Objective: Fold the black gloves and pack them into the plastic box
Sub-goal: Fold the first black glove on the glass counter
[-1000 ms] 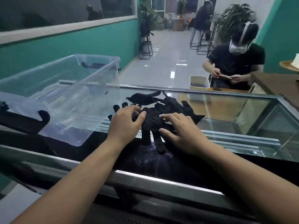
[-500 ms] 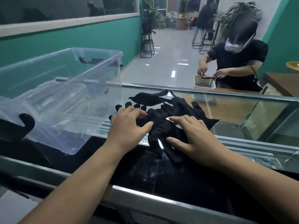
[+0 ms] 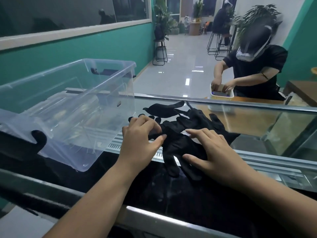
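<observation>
A loose heap of black gloves (image 3: pixel 185 133) lies on the glass counter top (image 3: pixel 257 131), fingers pointing several ways. My left hand (image 3: pixel 139 143) rests on the heap's left side, its thumb and fingers pinching a fold of glove fabric. My right hand (image 3: pixel 214 152) lies flat on the right part of the heap with fingers spread, pressing it down. One glove (image 3: pixel 163 109) lies apart at the far edge. The clear plastic box (image 3: pixel 72 107) stands just left of the heap, open on top, with nothing visible inside.
A black latch handle (image 3: pixel 36 140) sticks out of the box's near corner. Metal rails frame the counter at front and back. Beyond the counter a person in a black shirt handles a small white tray (image 3: pixel 221 95) on a wooden table.
The view has tilted so the gloves sit lower in frame. My left thumb has closed toward the fingers on the fabric. My right hand stays flat on the heap.
</observation>
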Motion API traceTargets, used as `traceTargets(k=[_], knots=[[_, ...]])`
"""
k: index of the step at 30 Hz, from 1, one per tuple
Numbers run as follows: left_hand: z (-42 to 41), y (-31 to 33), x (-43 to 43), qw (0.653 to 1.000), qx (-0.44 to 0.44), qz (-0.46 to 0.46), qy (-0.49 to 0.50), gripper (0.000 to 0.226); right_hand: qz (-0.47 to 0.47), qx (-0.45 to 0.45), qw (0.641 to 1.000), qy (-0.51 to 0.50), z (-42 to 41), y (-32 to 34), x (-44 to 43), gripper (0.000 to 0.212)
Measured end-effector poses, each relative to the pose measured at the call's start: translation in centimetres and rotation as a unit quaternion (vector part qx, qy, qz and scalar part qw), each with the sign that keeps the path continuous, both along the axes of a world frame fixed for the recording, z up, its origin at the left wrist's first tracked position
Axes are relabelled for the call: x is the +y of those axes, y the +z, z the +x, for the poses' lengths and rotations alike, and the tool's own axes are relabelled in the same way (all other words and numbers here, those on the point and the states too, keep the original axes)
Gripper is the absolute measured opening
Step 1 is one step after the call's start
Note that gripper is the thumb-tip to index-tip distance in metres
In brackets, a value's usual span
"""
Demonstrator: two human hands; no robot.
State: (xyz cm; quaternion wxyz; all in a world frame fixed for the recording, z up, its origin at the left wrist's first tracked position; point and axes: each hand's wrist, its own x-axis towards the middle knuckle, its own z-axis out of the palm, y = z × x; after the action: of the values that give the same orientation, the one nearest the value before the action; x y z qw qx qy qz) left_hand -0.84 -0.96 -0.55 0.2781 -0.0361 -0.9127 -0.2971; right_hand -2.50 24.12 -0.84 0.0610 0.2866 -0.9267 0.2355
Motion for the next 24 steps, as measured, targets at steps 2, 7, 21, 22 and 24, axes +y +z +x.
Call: traceTargets(k=[2, 7, 21, 22, 24], knots=[[0.8, 0.4, 0.1, 0.998, 0.045, 0.039, -0.021, 0.018, -0.052, 0.015, 0.998, -0.012, 0.5, 0.4, 0.0, 0.062], [2.0, 1.8, 0.0, 0.990, 0.100, 0.100, -0.017, 0.019, -0.323, -0.025, 0.946, -0.017, 2.7, 3.1, -1.0, 0.010], [8.5, 1.3, 3.2, 0.962, 0.047, 0.179, -0.200, 0.026, -0.498, -0.571, 0.641, 0.119, 1.8, 3.3, -4.4, 0.100], [8.8, 1.3, 3.1, 0.961, 0.015, 0.175, -0.212, 0.025, -0.515, -0.565, 0.637, 0.101, 1.6, 3.3, -4.3, 0.095], [9.2, 1.2, 3.0, 0.961, -0.029, 0.149, -0.230, 0.022, -0.537, -0.559, 0.628, 0.072, 1.3, 3.3, -4.1, 0.083]])
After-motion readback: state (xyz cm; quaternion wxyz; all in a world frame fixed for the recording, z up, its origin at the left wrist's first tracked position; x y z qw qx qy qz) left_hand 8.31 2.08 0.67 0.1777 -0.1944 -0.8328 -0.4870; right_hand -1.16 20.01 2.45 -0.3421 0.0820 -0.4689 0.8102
